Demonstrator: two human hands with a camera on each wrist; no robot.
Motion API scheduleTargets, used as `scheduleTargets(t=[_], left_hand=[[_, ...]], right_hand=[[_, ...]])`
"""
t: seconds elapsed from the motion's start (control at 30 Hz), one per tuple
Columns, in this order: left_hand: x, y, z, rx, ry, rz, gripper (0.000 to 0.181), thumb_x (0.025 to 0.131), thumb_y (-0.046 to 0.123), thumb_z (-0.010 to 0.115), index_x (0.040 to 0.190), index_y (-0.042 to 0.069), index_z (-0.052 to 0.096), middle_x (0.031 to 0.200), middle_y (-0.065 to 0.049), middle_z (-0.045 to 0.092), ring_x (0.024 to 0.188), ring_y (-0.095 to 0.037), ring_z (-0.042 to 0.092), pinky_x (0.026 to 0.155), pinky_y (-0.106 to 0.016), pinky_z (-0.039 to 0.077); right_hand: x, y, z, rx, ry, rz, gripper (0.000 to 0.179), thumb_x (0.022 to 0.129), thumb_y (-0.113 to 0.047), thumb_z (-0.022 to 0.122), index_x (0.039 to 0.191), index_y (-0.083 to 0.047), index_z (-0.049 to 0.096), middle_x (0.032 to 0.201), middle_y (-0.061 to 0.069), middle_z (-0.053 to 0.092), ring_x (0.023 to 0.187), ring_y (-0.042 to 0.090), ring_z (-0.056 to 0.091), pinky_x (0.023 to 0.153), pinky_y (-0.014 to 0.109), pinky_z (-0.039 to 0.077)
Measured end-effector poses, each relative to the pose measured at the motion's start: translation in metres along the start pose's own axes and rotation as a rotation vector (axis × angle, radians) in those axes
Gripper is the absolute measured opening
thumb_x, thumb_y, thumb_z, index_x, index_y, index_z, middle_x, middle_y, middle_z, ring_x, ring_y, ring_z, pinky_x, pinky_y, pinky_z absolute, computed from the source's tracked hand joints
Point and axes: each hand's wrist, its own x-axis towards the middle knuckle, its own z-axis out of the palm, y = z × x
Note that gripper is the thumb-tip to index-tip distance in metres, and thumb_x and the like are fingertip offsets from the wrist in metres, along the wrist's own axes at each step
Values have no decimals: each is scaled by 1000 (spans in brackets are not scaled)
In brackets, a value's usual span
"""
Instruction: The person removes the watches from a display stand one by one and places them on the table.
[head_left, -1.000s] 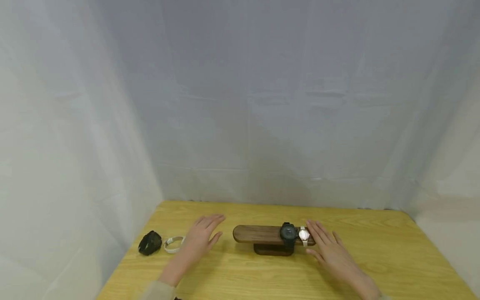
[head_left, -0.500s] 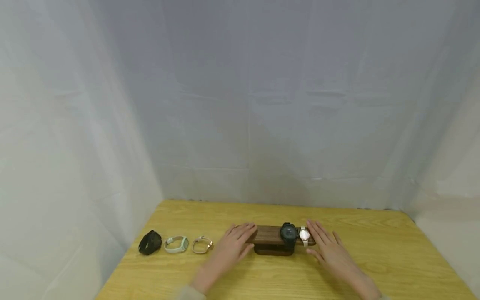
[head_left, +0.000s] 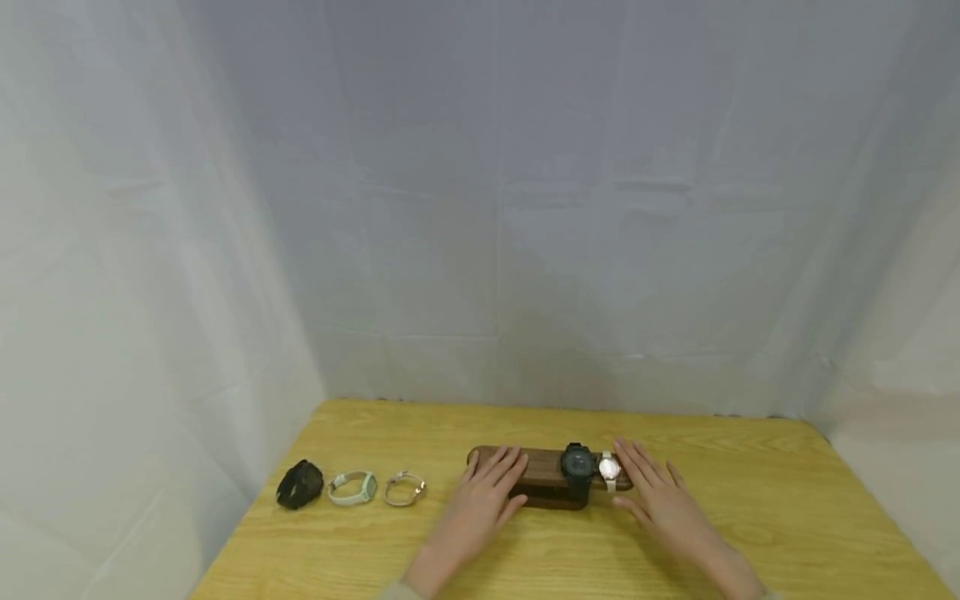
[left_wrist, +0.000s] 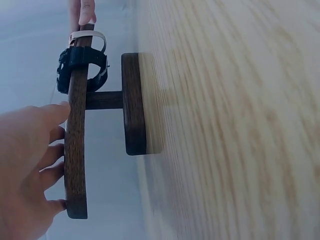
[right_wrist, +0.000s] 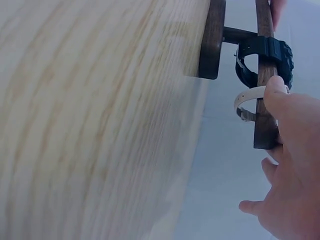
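A dark wooden watch stand (head_left: 542, 472) stands on the table, its bar raised on a post above a flat base (left_wrist: 134, 107). Around the bar's right half sit a black watch (head_left: 577, 465) and a white-strapped watch (head_left: 609, 469), side by side. My left hand (head_left: 480, 504) rests on the bar's left part with fingers extended; its thumb lies at the front edge in the left wrist view. At the right end, next to the white-strapped watch, my right hand (head_left: 667, 508) touches the bar with straight fingers, its thumb (right_wrist: 275, 90) near that watch's strap.
On the table's left side lie a black watch (head_left: 300, 485), a pale green watch (head_left: 354, 488) and a thin rose-gold watch (head_left: 405, 489) in a row. A light sheet (head_left: 495, 208) hangs behind the wooden table (head_left: 780, 517) and along both sides.
My left hand has moved right, from beside the loose watches onto the stand's left part, uncovering the rose-gold watch. The right hand has stayed at the right end.
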Motion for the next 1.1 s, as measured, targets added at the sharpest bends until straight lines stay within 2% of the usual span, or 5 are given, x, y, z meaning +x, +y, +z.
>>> scheduleTargets(t=[0.17,0.43,0.7,0.9,1.1], left_hand=[[1,3,-2,-3,-15,-17,57,107,40,50,157,15,40,163,-4,33,149,-26,36,120,-58,27],[1,3,0,-24,5,-27,55,106,37,53,155,15,43,162,-4,37,148,-24,37,119,-58,29],[-1,3,0,-54,62,-3,55,103,33,60,151,11,49,156,-8,46,144,-27,43,114,-61,35],[0,4,0,-69,49,-12,56,102,34,61,152,12,48,157,-8,45,145,-27,42,115,-61,34],[2,5,-1,-78,34,-32,57,102,33,62,152,12,47,158,-6,43,146,-27,40,117,-61,32]], right_hand=[[4,-1,-3,42,29,-3,87,92,-31,74,162,-12,26,159,19,36,143,43,38,108,73,32],[20,6,0,76,147,-139,90,78,-33,85,153,-7,43,152,19,47,132,46,51,98,70,46],[24,6,6,65,133,-158,86,76,-32,87,149,-5,49,144,21,56,125,44,57,97,67,49],[23,3,8,45,109,-129,78,80,-32,85,147,-8,52,136,18,62,121,41,60,99,67,47],[24,6,7,34,117,-117,77,78,-34,86,144,-12,55,131,14,66,118,39,63,101,67,45]])
